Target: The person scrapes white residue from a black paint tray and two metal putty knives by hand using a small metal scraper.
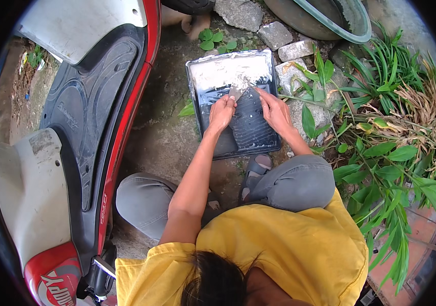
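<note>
A black paint tray (259, 133) with a ribbed floor lies on the ground in front of me. Thick white paint (215, 72) coats its far end, with a crumbly clump near the middle. My left hand (222, 113) is closed around a small flat scraper (236, 93), its blade at the edge of that clump. Over the tray's right side is my right hand (276, 110), the index finger reaching toward the clump and the other fingers curled. Whatever it may hold is too small to make out.
A red and white scooter (126, 112) stands close on my left. Broken stones (274, 35) and a large basin (358, 25) are beyond the tray. Leafy plants (386, 168) and dry leaves (414, 109) crowd the right side. My knees flank the tray's near edge.
</note>
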The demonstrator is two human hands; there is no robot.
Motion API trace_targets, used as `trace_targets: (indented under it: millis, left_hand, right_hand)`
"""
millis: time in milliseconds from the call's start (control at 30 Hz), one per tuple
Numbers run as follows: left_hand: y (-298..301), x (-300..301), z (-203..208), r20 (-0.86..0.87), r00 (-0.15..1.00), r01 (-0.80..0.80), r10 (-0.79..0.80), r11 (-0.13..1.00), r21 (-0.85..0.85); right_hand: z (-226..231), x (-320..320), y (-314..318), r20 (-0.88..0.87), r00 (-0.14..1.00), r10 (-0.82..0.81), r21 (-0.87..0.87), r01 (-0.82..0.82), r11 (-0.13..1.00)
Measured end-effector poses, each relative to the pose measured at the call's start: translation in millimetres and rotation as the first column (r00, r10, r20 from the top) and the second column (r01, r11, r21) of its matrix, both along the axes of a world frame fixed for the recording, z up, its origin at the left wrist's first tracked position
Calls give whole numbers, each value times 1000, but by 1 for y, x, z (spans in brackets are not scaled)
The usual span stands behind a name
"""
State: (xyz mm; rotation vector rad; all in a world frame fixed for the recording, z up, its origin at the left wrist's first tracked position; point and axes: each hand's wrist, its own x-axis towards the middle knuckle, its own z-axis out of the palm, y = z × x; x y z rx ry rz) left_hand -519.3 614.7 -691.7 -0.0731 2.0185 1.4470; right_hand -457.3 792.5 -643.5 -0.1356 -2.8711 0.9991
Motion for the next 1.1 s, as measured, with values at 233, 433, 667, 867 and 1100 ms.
trace_targets:
  millis: [233,433,667,867,1100]
  left_hand:
    - [1,1,-1,-8,1000,13,-13,1000,5]
    - [1,-1,6,6,999,48,-48,998,-32]
    - [-6,10,-20,128,969,229,-214,966,-123]
    - [-7,21,-41,181,955,270,-234,941,-202]
    - [-7,23,-52,169,955,274,-243,942,-195]
  right_hand:
    - [-1,0,0,130,990,-52,-69,62,996]
    - [7,-6,13,-62,998,-7,13,7,1000]
    - [32,8,20,324,944,65,264,-156,952]
    - [-8,50,12,312,946,85,287,-179,941]
    - [-17,48,-1,365,929,52,341,-186,922]
